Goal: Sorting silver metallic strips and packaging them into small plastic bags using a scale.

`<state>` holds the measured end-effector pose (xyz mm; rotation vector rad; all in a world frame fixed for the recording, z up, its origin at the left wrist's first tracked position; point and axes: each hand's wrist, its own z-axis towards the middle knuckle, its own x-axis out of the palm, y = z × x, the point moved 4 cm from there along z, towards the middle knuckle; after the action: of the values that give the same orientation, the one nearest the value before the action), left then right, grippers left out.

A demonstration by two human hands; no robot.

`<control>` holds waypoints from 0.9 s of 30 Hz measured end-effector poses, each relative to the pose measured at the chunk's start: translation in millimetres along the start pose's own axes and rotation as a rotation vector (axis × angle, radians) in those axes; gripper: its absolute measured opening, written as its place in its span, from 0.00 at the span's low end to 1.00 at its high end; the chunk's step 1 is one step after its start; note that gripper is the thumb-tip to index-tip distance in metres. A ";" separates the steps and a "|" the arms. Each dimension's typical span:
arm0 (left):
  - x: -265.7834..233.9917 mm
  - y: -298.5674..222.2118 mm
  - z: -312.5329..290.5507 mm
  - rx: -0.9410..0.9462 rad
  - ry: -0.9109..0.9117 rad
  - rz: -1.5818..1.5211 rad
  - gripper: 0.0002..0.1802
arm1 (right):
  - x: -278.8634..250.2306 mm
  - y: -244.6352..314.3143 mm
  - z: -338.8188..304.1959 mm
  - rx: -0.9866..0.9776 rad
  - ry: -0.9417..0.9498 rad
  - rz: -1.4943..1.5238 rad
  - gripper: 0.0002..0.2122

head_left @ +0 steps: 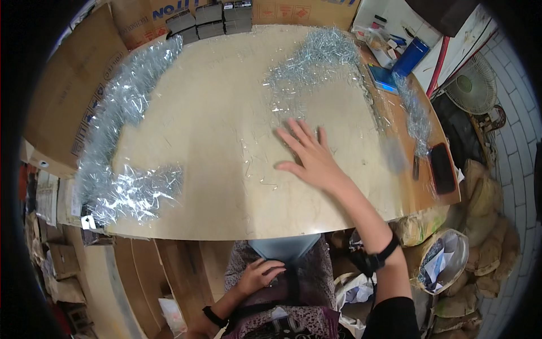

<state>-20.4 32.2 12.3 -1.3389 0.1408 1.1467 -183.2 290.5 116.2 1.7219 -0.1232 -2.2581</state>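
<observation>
My right hand (pixel 309 158) reaches over the middle of the pale tabletop (pixel 209 141), palm down with its fingers spread. It holds nothing, and a few thin, bent wire bits lie near it. Beyond its fingertips lies a loose heap of shiny silver wire pieces (pixel 327 51). In my lap, my left hand (pixel 259 276) curls round the near edge of a grey-blue tray (pixel 284 248). The tray's far part is hidden under the table's front edge. A longer bank of similar silver pieces (pixel 113 124) runs down the table's left side.
Dark grey stacked blocks (pixel 210 21) and cardboard boxes (pixel 68 90) stand along the back and left. At the right are a small scale (pixel 383 78), a blue cylinder (pixel 412 56), a phone (pixel 442 168) and a fan (pixel 471 85). Filled sacks (pixel 480 237) sit on the floor.
</observation>
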 end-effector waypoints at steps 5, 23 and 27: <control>-11.6 -2.1 -1.4 -0.124 -0.010 -0.152 0.09 | -4.9 -34.8 56.1 0.225 0.057 -0.125 0.30; -25.3 -11.9 -1.0 -0.492 -0.066 -0.441 0.07 | -44.9 74.9 -98.6 0.101 -0.046 0.409 0.23; -32.1 -18.8 -0.3 -0.521 -0.035 -0.428 0.08 | -28.1 126.4 -103.5 0.087 0.044 0.060 0.34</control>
<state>-22.6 17.4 46.4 -1.6978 -0.4812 0.8645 -54.7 189.7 144.5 1.7855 -0.2641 -2.2001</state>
